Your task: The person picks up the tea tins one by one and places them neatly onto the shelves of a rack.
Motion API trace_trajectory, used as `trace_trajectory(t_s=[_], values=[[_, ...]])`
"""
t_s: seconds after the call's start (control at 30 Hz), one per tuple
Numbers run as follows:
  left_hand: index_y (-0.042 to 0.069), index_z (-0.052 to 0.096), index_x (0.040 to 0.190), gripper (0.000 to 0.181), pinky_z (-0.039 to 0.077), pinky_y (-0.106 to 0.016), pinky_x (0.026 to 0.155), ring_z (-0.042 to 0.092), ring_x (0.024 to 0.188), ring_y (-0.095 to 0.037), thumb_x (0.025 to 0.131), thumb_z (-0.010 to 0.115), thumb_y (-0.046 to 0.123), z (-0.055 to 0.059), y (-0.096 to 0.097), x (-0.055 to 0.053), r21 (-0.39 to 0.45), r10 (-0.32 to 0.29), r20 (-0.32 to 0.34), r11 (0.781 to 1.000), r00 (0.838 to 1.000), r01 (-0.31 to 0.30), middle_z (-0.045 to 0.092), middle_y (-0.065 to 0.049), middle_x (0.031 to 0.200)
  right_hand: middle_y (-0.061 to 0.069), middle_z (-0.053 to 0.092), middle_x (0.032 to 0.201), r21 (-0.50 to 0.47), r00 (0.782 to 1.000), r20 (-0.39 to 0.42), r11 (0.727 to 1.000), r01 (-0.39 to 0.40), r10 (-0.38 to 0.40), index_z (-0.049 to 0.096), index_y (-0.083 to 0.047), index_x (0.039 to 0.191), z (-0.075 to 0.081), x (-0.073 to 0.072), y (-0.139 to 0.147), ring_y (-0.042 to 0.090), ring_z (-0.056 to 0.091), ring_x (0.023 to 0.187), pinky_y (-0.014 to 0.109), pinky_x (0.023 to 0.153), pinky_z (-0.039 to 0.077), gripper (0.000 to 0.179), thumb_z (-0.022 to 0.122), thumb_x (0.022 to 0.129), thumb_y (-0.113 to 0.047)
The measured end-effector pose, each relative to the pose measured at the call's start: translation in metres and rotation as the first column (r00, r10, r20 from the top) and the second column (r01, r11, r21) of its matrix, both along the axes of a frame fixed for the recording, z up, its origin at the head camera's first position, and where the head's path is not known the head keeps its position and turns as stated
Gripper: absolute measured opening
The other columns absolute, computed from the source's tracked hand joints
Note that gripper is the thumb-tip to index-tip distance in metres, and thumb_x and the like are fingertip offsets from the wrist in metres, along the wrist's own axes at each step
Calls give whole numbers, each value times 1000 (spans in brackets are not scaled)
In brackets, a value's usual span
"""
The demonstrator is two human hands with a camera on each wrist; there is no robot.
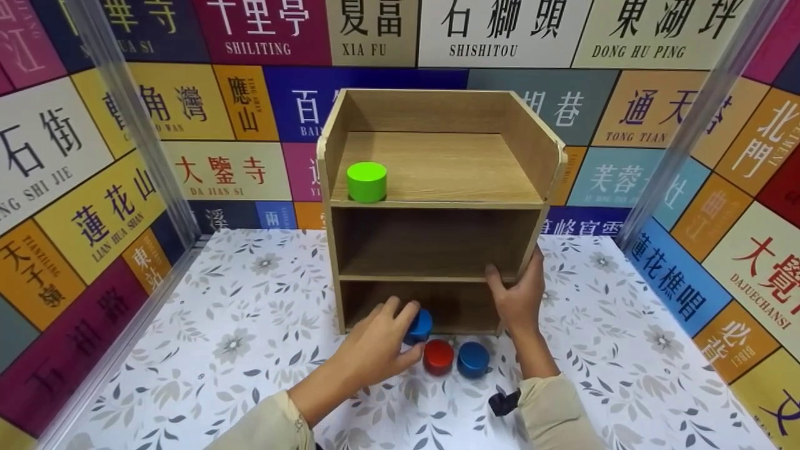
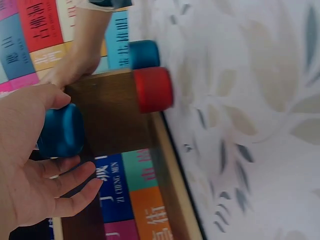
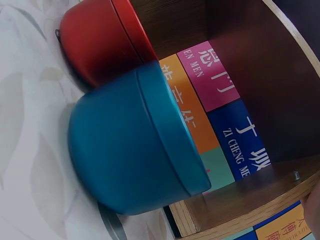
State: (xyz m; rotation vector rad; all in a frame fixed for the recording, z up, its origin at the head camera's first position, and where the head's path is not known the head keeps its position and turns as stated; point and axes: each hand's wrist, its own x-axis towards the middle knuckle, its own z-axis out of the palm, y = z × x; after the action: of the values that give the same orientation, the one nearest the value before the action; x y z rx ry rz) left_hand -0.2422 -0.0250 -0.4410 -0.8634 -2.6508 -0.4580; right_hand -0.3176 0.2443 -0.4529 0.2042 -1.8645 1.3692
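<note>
My left hand (image 1: 375, 344) holds a small blue round tin (image 1: 422, 325) between thumb and fingers, in front of the lowest compartment of a wooden shelf (image 1: 431, 205). In the left wrist view this tin (image 2: 64, 131) sits against the palm side, with the other fingers spread below. My right hand (image 1: 524, 297) grips the shelf's right side panel, thumb at the front edge and fingers around the outside. A red tin (image 1: 439, 357) and another blue tin (image 1: 473, 359) stand side by side on the cloth before the shelf. The right wrist view shows that blue tin (image 3: 135, 145) up close.
A bright green cylinder (image 1: 367, 182) stands at the front left of the shelf's top board. White leaf-patterned cloth (image 1: 250, 350) covers the table. Panels of coloured lettered signs (image 1: 225, 172) enclose the back and sides, with clear corner strips (image 1: 134, 125) between them.
</note>
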Motion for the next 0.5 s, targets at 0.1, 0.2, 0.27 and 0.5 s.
trace_trajectory(t_s=[0.1,0.2,0.27,0.5], values=[[16,51,141,61,61,-34,78,62,91,-20,91,70,45,7,0,0,32,11,-45,999,999,-9,58,-7,112,20,52,144,4,1000,-13,1000,1,-1,36,-1,152,1,0,0,31,52,130,53,114,36,78,76,86,-8],[17,53,140,60,60,-35,79,63,92,-21,90,70,45,15,1,-1,68,19,-85,998,996,-13,58,-6,111,21,52,143,11,1000,-22,1000,1,-1,36,0,152,1,1,0,30,52,129,53,113,37,78,75,85,-8],[17,53,140,59,60,-35,81,63,95,-21,90,70,44,20,1,-1,98,20,-93,995,995,-11,59,-6,113,21,52,143,15,1000,-24,1000,2,-2,36,0,152,1,0,0,31,52,129,53,113,37,78,75,85,-8],[19,53,142,59,60,-33,85,63,98,-19,92,68,46,43,1,1,152,46,-98,988,994,-31,57,-5,116,17,51,146,15,1000,-10,1000,14,-14,35,-6,154,-16,-15,9,31,50,133,55,114,37,82,77,84,-7]])
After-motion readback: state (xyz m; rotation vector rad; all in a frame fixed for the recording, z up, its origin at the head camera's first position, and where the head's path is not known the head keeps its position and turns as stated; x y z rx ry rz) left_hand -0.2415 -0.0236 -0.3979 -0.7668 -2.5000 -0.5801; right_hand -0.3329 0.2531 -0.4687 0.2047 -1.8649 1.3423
